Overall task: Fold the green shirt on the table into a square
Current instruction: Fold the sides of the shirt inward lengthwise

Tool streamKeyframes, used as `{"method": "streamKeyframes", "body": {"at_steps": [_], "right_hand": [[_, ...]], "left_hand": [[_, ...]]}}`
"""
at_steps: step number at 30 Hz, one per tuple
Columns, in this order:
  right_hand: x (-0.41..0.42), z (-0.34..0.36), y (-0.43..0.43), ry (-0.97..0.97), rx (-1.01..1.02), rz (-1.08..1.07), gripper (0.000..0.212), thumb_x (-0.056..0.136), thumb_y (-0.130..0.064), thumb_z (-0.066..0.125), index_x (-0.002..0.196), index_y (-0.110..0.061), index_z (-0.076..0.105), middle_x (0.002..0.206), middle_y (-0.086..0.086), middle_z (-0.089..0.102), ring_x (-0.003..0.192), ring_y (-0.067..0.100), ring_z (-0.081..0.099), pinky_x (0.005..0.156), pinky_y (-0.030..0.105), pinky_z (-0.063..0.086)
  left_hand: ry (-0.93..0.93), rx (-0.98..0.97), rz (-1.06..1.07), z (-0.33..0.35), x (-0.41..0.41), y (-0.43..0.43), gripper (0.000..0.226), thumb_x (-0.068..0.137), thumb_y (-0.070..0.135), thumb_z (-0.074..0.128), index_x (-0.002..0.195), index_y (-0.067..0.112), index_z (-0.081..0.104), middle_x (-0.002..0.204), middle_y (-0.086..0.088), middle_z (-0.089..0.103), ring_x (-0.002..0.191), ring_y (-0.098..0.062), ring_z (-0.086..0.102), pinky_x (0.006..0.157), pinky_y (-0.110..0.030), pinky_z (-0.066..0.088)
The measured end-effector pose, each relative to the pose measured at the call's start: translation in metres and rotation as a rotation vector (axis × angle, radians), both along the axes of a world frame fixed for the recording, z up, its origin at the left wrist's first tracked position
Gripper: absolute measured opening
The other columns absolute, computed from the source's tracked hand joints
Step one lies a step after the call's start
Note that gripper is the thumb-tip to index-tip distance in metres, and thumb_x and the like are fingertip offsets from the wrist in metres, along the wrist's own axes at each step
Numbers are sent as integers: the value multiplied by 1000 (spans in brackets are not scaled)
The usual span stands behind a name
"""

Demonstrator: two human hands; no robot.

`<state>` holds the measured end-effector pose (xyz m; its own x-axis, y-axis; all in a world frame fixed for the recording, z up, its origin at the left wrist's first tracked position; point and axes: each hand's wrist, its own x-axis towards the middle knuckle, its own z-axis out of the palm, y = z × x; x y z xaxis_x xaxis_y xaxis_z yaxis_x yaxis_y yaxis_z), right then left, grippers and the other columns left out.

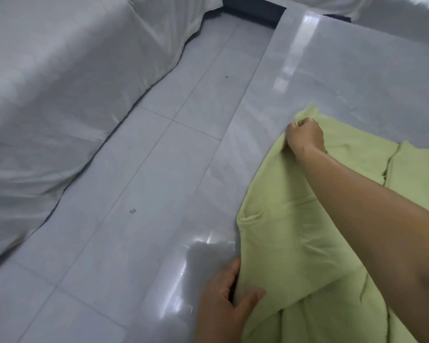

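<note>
Two bare hands at work on one green shirt (295, 243), which lies rumpled on a glossy white table (357, 70), part of it hanging past the table's left edge. Right hand (305, 137): arm stretched forward across the cloth, fingers closed in a fist on a bunched far corner of the shirt. Left hand (227, 295): nearest the onlooker, at the table edge, fingers curled under the cloth's border and thumb pressed on top, pinching it. Between the two hands the shirt's edge runs in a slack curve. Left of both hands: pale tiled floor (134, 194), then furniture under a white sheet (60, 95).
</note>
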<state>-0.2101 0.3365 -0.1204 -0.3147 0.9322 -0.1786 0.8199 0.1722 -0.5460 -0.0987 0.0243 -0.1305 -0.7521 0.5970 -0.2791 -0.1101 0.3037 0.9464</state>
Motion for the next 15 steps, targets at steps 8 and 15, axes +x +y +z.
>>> {"method": "streamKeyframes", "body": {"at_steps": [8,15], "right_hand": [[52,37,34,487,-130,-61,35,90,-18,49,58,-21,39,62,-2,39,57,11,38,62,27,30],[118,35,58,623,-413,-316,27,94,-15,49,67,-19,52,57,-4,59,60,12,55,52,20,46]], "left_hand": [[562,-214,-427,44,45,30,31,92,48,20,119,51,37,73,24,59,67,1,52,41,-7,41],[824,-598,-542,15,95,66,44,73,38,31,115,45,39,42,20,48,22,1,34,25,-14,8]]}}
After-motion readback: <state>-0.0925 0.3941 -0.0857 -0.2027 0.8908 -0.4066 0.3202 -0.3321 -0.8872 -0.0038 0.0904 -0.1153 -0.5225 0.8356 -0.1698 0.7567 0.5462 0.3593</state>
